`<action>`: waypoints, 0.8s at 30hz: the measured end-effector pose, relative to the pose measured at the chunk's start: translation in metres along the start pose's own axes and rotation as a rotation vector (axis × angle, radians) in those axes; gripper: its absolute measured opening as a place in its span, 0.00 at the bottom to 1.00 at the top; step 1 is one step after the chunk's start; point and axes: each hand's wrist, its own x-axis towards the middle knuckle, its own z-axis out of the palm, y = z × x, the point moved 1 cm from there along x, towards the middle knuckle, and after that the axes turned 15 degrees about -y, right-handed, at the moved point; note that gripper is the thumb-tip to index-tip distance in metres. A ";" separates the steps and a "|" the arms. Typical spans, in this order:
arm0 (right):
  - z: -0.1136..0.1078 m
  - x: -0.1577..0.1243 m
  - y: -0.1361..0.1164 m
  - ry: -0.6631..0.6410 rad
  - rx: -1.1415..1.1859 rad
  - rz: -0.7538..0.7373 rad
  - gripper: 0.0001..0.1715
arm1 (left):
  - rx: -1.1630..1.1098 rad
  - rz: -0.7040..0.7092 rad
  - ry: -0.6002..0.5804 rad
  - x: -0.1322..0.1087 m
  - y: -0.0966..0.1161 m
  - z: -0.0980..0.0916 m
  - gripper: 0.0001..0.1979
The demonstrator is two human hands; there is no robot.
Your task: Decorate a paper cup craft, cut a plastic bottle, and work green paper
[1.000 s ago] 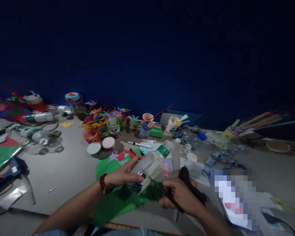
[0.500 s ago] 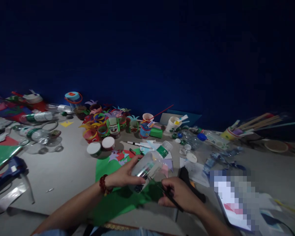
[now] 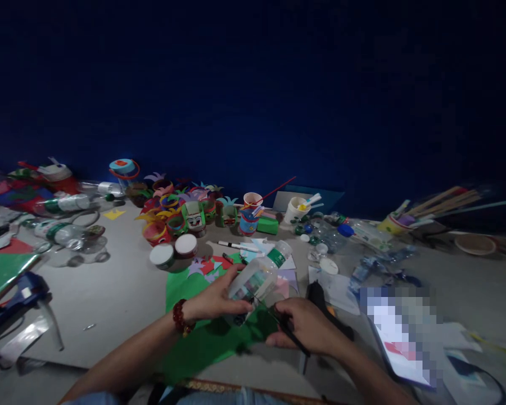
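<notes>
My left hand (image 3: pixel 217 298), with a red bead bracelet at the wrist, is wrapped round a clear plastic bottle (image 3: pixel 257 278). The bottle lies tilted, its green-labelled neck (image 3: pixel 278 256) up and to the right and its lower end towards me. In my right hand (image 3: pixel 301 323) is a pair of dark scissors (image 3: pixel 293 337), fingers closed about the handles. Their thin blades meet the lower part of the bottle, close to my left thumb; the exact contact is too dim to make out. Under both hands lies green paper (image 3: pixel 206 343).
Behind the hands stand colourful paper-decorated cups (image 3: pixel 194 216), two white-lidded tubs (image 3: pixel 186 246) and a blue pen cup (image 3: pixel 248 222). A black glue gun (image 3: pixel 318 298) lies close to my right hand. Further right is a lit tablet (image 3: pixel 400 337); several plastic bottles (image 3: pixel 59 230) lie left.
The bottle has turned slightly in my left hand, and the scissors have shifted a little. The view has moved slightly. Both hands keep their hold.
</notes>
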 end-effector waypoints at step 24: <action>0.015 0.007 0.012 0.087 0.332 -0.086 0.37 | -0.131 -0.013 0.021 -0.006 0.002 -0.004 0.39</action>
